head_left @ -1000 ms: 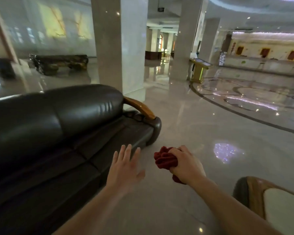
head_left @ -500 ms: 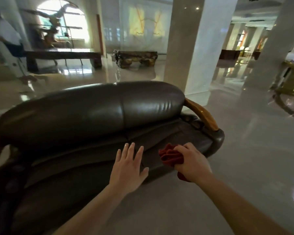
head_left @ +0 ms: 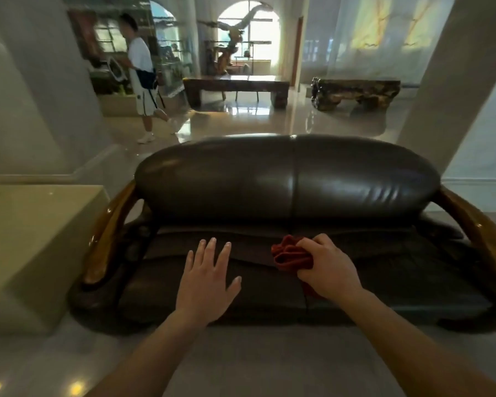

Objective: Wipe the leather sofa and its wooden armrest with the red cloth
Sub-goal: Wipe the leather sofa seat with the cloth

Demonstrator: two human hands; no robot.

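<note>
A dark brown leather sofa (head_left: pixel 287 179) faces me, filling the middle of the view. It has a curved wooden armrest on the left (head_left: pixel 109 224) and another on the right (head_left: pixel 476 230). My right hand (head_left: pixel 327 267) is closed around a bunched red cloth (head_left: pixel 291 253), held over the seat cushion just right of the centre seam. My left hand (head_left: pixel 206 279) hovers flat over the left seat cushion, fingers spread and holding nothing. Whether either hand touches the leather I cannot tell.
A beige stone block (head_left: pixel 32 242) stands close by the sofa's left end. A wide pillar (head_left: pixel 453 81) rises behind its right end. Behind the sofa, a person in white (head_left: pixel 141 75) walks across the glossy floor, with a dark wooden table (head_left: pixel 235 84) and a carved bench (head_left: pixel 355 91) farther back.
My view has swung left, so the sofa now sits square in front of me. Both hands have moved from over the floor to above the seat. The cloth stays in my right hand.
</note>
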